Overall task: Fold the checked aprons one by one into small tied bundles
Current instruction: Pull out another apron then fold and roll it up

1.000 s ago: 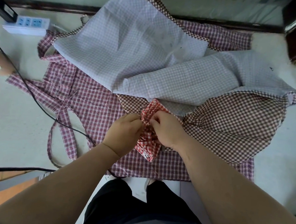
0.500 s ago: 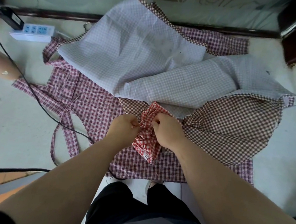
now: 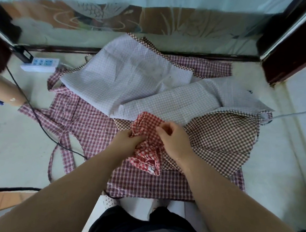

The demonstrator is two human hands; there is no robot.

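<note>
A small folded red-and-white checked apron bundle (image 3: 148, 147) lies in the middle, on top of the spread aprons. My left hand (image 3: 126, 141) grips its left side with curled fingers. My right hand (image 3: 174, 139) pinches the cloth at the bundle's upper right. Under it lie a dark red plaid apron (image 3: 90, 126) with long ties (image 3: 63, 151), a brown checked apron (image 3: 225, 140) on the right, and pale lilac checked aprons (image 3: 129, 79) turned inside out behind.
A white power strip (image 3: 40, 64) sits at the back left, with a black cable (image 3: 39, 124) running over the plaid apron's ties. Another person's forearm (image 3: 2, 88) reaches in at the left edge. A glass panel and dark wooden frame (image 3: 297, 48) close the back.
My head has tilted up, so the pile sits lower in view. My right hand has shifted up and right on the red bundle, spreading its top; my left hand keeps its grip.
</note>
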